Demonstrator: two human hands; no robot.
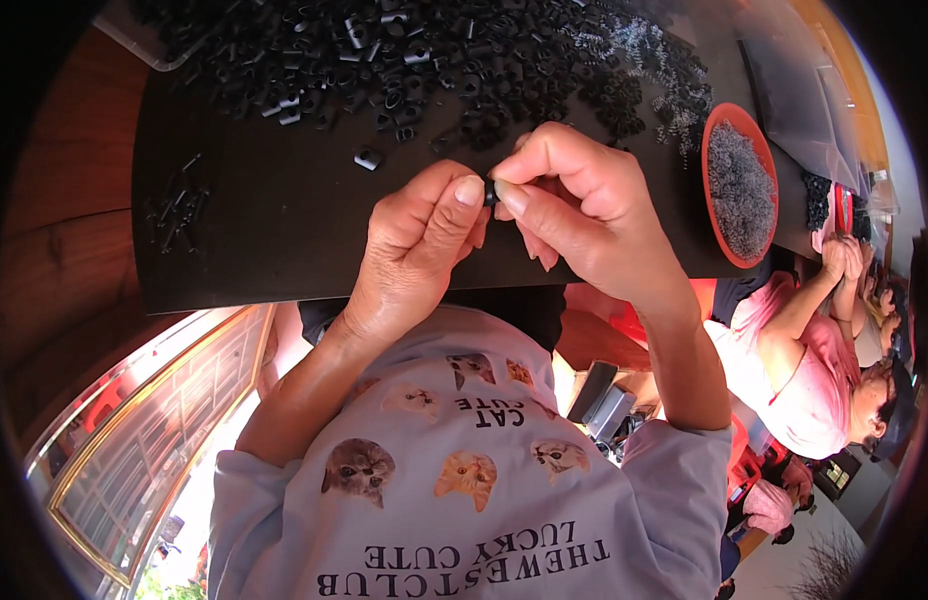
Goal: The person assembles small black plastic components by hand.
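Above the front edge of the dark table [284, 250], my left hand [419, 225] and my right hand [584, 205] meet at a small black plastic part [490, 192]. Thumb and fingers of each hand pinch it from either side, so most of it is hidden. A single black cylindrical piece with a hole [367, 158] lies on the table just beyond my left hand. Farther back spreads a large heap of similar black pieces [384, 70]. Small metal springs [634, 50] lie loose at the heap's right side.
An orange-rimmed bowl [708, 190] full of springs stands at the table's right. Several thin black pins [184, 205] lie at the left. A clear plastic bin [149, 45] sits at the far left corner. Co-workers in pink [799, 370] sit along the right.
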